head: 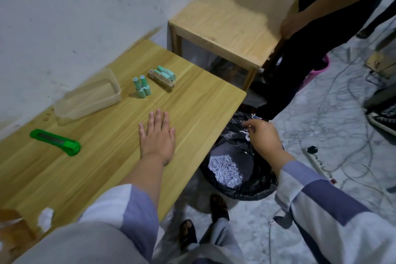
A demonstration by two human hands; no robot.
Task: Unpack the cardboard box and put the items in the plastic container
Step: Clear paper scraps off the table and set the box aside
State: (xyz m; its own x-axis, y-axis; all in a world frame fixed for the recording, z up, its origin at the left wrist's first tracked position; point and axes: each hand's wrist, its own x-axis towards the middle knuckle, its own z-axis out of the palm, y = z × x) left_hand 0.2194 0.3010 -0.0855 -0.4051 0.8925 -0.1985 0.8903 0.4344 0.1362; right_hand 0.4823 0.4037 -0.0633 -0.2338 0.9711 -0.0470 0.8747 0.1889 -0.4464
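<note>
A clear plastic container [87, 97] sits near the wall on the wooden surface [120, 135], open-topped and holding nothing. Just right of it stands a cluster of mint-green tubes [141, 86], and further right more tubes lie against small wooden blocks [164, 78] (details blurred).

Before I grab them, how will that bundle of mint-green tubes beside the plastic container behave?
The tubes look small and probably light. They seem bundled together, so they would likely lift as one. Being round, any that come loose could roll on the smooth table. The container sits close by, a short carry.
</note>
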